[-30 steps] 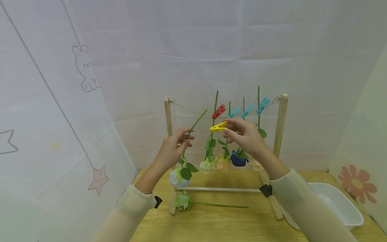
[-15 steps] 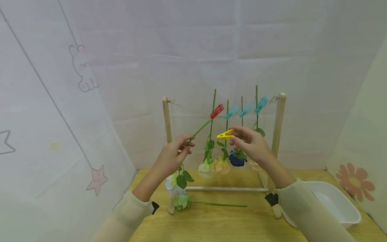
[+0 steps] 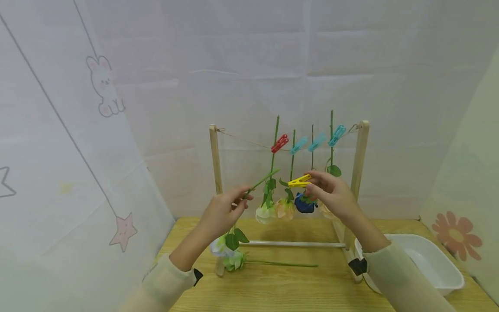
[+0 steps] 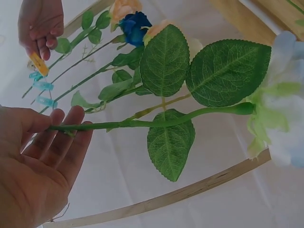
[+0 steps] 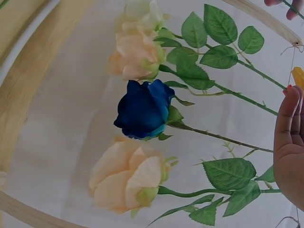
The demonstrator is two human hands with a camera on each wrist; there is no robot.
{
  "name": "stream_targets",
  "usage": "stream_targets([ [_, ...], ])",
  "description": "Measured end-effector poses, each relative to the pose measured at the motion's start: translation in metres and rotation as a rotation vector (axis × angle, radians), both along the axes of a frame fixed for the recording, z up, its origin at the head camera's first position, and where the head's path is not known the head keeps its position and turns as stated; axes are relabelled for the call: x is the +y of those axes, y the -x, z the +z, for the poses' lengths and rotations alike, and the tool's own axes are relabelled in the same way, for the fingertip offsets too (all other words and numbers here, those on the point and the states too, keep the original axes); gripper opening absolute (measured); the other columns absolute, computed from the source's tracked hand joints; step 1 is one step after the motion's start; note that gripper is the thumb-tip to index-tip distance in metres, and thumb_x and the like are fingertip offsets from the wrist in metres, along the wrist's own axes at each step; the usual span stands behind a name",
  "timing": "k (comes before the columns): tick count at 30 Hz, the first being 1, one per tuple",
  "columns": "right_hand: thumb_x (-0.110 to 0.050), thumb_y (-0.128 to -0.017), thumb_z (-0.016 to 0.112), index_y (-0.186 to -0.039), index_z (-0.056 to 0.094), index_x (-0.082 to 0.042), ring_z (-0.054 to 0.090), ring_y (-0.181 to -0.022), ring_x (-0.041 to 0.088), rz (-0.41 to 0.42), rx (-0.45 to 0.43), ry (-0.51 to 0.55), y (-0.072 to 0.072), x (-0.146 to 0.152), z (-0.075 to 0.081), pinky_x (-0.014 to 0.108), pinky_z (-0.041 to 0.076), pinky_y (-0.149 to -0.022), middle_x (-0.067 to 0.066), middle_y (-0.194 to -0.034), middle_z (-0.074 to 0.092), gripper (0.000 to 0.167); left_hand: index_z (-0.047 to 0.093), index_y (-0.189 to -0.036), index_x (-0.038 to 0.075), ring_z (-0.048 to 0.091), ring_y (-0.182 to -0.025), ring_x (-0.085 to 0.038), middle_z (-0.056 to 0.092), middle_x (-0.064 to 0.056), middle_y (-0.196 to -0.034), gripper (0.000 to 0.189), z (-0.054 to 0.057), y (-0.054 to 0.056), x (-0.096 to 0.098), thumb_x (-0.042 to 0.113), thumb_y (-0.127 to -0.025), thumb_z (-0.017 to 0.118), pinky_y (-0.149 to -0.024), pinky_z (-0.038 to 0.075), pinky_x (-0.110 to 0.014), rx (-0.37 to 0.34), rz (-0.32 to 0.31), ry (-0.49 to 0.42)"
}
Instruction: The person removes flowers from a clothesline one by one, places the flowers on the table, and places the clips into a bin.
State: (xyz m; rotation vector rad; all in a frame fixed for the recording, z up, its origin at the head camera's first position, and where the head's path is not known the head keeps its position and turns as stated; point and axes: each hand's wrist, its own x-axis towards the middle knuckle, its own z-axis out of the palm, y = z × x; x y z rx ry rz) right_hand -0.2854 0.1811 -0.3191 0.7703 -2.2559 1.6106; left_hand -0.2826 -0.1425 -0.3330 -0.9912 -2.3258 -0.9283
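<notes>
My left hand (image 3: 226, 212) pinches the green stem of an artificial rose (image 4: 285, 109) with pale blue-white petals, its bloom hanging low at the rack's left side. The stem's cut end points up and right. My right hand (image 3: 333, 195) pinches a yellow clothespin (image 3: 299, 181) between thumb and fingers, in front of the hanging flowers. Behind it a string spans a wooden rack (image 3: 359, 160). A red clothespin (image 3: 279, 143) and several blue clothespins (image 3: 298, 145) hold roses upside down there: a whitish rose (image 3: 266, 213), peach ones (image 5: 126, 178) and a dark blue rose (image 5: 145, 109).
A light green flower (image 3: 234, 261) lies on the wooden table (image 3: 280, 286), its stem stretching right. A white rod (image 3: 288, 244) joins the rack's feet low down. At the right stands a white plastic basin (image 3: 436, 264), partly behind the right sleeve.
Both hands have lowered, the right one also shifting right with the yellow clothespin. The held rose's stem has tilted further toward the right, and its bloom has sunk a little.
</notes>
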Motion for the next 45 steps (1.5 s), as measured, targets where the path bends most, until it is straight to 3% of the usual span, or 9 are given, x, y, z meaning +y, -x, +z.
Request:
stream_targets([
  [4, -0.016, -0.103, 0.060, -0.138, 0.057, -0.001, 0.071, -0.086, 0.020, -0.004, 0.006, -0.004, 0.001, 0.004, -0.006, 0.030, 0.060, -0.071, 0.005, -0.105, 0.069, 0.038, 0.064, -0.132, 0.008, 0.073, -0.083, -0.012, 0.076, -0.005, -0.105, 0.035, -0.003, -0.002, 0.001, -0.001, -0.098, 0.060, -0.070, 0.058, -0.019, 0.021, -0.002, 0.025],
  [9, -0.016, -0.104, 0.059, -0.139, 0.056, 0.000, 0.070, -0.087, 0.026, -0.005, -0.015, -0.004, 0.001, 0.010, -0.014, 0.030, 0.061, -0.073, 0.007, -0.106, 0.068, 0.039, 0.065, -0.132, 0.009, 0.073, -0.081, -0.011, 0.077, -0.004, -0.104, 0.036, -0.008, -0.009, 0.004, -0.001, -0.098, 0.061, -0.068, 0.057, -0.018, 0.065, -0.001, 0.073],
  [15, -0.017, -0.104, 0.059, -0.142, 0.053, 0.001, 0.069, -0.089, 0.026, -0.012, -0.027, 0.022, -0.004, 0.021, -0.023, 0.031, 0.061, -0.073, 0.002, -0.105, 0.070, 0.042, 0.066, -0.133, 0.010, 0.068, -0.068, -0.009, 0.077, -0.003, -0.107, 0.039, -0.016, -0.019, 0.012, -0.001, -0.095, 0.064, -0.052, 0.045, -0.015, 0.197, 0.001, 0.145],
  [20, -0.013, -0.104, 0.057, -0.140, 0.055, 0.002, 0.069, -0.085, 0.020, 0.001, -0.010, 0.036, -0.010, 0.029, -0.029, 0.032, 0.061, -0.071, 0.004, -0.099, 0.071, 0.039, 0.068, -0.131, 0.011, 0.044, -0.050, -0.001, 0.078, -0.003, -0.098, 0.045, -0.023, -0.027, 0.019, -0.004, -0.089, 0.070, -0.048, 0.030, -0.012, 0.324, 0.027, 0.193],
  [25, -0.011, -0.105, 0.057, -0.140, 0.054, 0.003, 0.069, -0.086, 0.025, 0.001, -0.015, 0.030, -0.017, 0.036, -0.037, 0.031, 0.061, -0.073, 0.001, -0.098, 0.071, 0.038, 0.067, -0.132, 0.016, 0.027, -0.050, 0.000, 0.076, 0.001, -0.087, 0.054, -0.032, -0.037, 0.025, -0.004, -0.083, 0.074, -0.046, 0.022, -0.010, 0.460, 0.096, 0.263],
  [29, -0.008, -0.105, 0.056, -0.139, 0.055, 0.003, 0.069, -0.085, 0.022, 0.010, -0.007, 0.026, -0.022, 0.041, -0.043, 0.031, 0.060, -0.073, 0.003, -0.098, 0.070, 0.036, 0.066, -0.135, 0.019, 0.015, -0.050, 0.000, 0.077, 0.003, -0.092, 0.061, -0.040, -0.043, 0.028, -0.002, -0.079, 0.076, -0.047, 0.011, -0.011, 0.515, 0.135, 0.297],
  [32, -0.005, -0.104, 0.055, -0.138, 0.055, 0.003, 0.068, -0.085, 0.018, 0.032, 0.005, 0.026, -0.025, 0.045, -0.047, 0.031, 0.060, -0.073, 0.004, -0.098, 0.071, 0.035, 0.064, -0.137, 0.021, 0.020, -0.048, 0.000, 0.077, 0.003, -0.097, 0.063, -0.045, -0.046, 0.030, -0.002, -0.079, 0.077, -0.047, 0.010, -0.011, 0.514, 0.152, 0.318],
  [39, 0.000, -0.104, 0.052, -0.140, 0.051, 0.008, 0.068, -0.087, 0.023, 0.081, 0.001, 0.040, -0.028, 0.056, -0.059, 0.031, 0.060, -0.073, 0.002, -0.101, 0.071, 0.037, 0.064, -0.137, 0.021, 0.038, -0.047, -0.001, 0.076, 0.004, -0.107, 0.066, -0.056, -0.055, 0.032, -0.001, -0.077, 0.081, -0.044, 0.015, -0.010, 0.495, 0.165, 0.344],
  [45, 0.000, -0.104, 0.051, -0.142, 0.050, 0.006, 0.068, -0.087, 0.023, 0.062, -0.012, 0.032, -0.034, 0.065, -0.067, 0.031, 0.060, -0.074, 0.001, -0.102, 0.071, 0.038, 0.066, -0.135, 0.022, 0.047, -0.048, -0.002, 0.076, 0.005, -0.110, 0.061, -0.061, -0.062, 0.039, -0.001, -0.080, 0.080, -0.043, 0.017, -0.009, 0.515, 0.180, 0.368],
])
